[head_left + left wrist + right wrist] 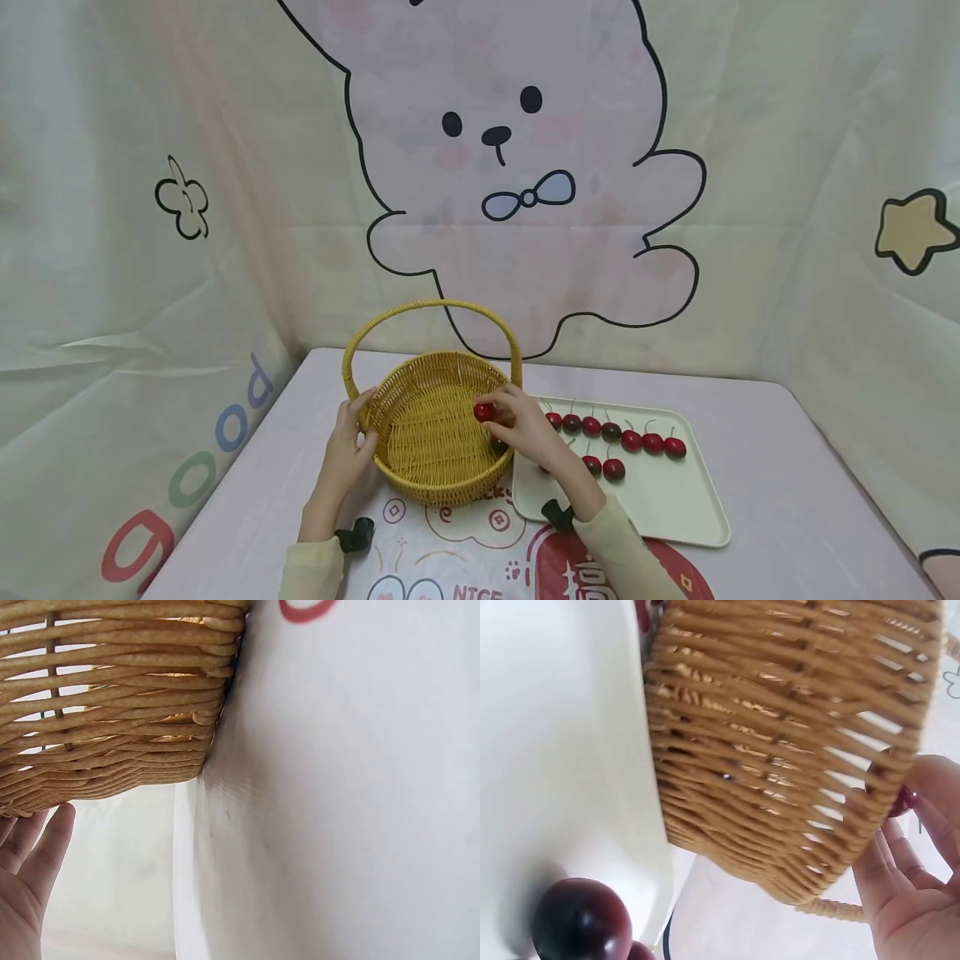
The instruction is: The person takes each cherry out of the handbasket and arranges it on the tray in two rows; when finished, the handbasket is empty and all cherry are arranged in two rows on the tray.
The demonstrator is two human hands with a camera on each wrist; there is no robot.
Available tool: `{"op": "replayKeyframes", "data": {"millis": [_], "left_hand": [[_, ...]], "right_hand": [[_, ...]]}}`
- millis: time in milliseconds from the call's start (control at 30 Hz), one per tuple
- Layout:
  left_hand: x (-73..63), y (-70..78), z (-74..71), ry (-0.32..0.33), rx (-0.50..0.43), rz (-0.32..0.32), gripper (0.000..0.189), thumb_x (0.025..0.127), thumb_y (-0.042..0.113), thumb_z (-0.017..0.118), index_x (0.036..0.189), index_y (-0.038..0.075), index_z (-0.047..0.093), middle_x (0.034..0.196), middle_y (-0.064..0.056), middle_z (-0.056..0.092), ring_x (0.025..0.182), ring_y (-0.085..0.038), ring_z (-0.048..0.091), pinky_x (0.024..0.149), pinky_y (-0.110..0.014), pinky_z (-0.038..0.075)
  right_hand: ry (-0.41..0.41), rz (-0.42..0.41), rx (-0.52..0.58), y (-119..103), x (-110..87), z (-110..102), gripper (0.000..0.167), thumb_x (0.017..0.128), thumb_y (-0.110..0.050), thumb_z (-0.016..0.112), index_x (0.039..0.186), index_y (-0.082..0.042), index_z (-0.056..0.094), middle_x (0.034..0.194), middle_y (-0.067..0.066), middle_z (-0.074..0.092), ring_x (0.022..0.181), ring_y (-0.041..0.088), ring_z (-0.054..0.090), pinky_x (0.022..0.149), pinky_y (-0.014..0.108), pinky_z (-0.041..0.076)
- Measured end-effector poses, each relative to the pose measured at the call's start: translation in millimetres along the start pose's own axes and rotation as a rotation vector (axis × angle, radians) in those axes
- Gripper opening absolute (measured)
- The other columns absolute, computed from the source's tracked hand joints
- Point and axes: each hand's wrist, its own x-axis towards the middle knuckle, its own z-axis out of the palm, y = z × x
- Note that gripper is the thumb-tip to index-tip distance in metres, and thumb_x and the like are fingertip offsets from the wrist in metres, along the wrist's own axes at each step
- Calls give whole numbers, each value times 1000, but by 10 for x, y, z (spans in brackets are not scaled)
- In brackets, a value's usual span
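A round yellow woven basket [427, 433] with a tall hoop handle stands on the table. My left hand [349, 437] rests against its left side near the handle's foot; straight fingers [49, 851] touch the weave in the left wrist view. Between thumb and fingertips, my right hand [522, 423] pinches a red cherry [483, 412] just inside the basket's right rim. Low in the basket on that side, a dark cherry [498, 446] is partly hidden by this hand. In the right wrist view the held cherry [901, 802] shows beyond the rim.
Right of the basket lies a white tray [675, 508] with a back row of several stemmed cherries [632, 442] and a shorter front row [613, 470], partly behind my right arm. A cartoon-printed curtain [525, 275] hangs behind the table.
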Motion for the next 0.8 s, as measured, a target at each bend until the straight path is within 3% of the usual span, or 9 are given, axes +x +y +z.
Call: {"op": "replayKeyframes", "data": {"millis": [333, 567, 800], "left_hand": [[1, 5, -18, 4, -6, 3, 70, 81, -4, 51, 140, 28, 34, 124, -11, 43, 97, -29, 56, 79, -50, 49], [-8, -5, -18, 3, -13, -1, 70, 80, -4, 52, 140, 28, 34, 124, -12, 44, 100, -30, 56, 80, -51, 49], [-10, 2, -14, 2, -12, 3, 71, 81, -4, 52, 140, 30, 33, 123, -13, 43, 100, -32, 56, 81, -51, 49]], "right_hand": [[31, 17, 36, -178, -156, -45, 32, 81, -8, 69, 113, -11, 64, 102, 4, 54, 90, 19, 60, 77, 33, 54], [30, -25, -18, -221, -295, -101, 32, 81, -14, 70, 112, -14, 65, 97, 0, 56, 86, 22, 58, 74, 39, 53], [48, -42, -152, -199, -443, -188, 33, 81, -24, 70, 114, -22, 65, 97, -9, 56, 89, 16, 59, 76, 33, 51]]}}
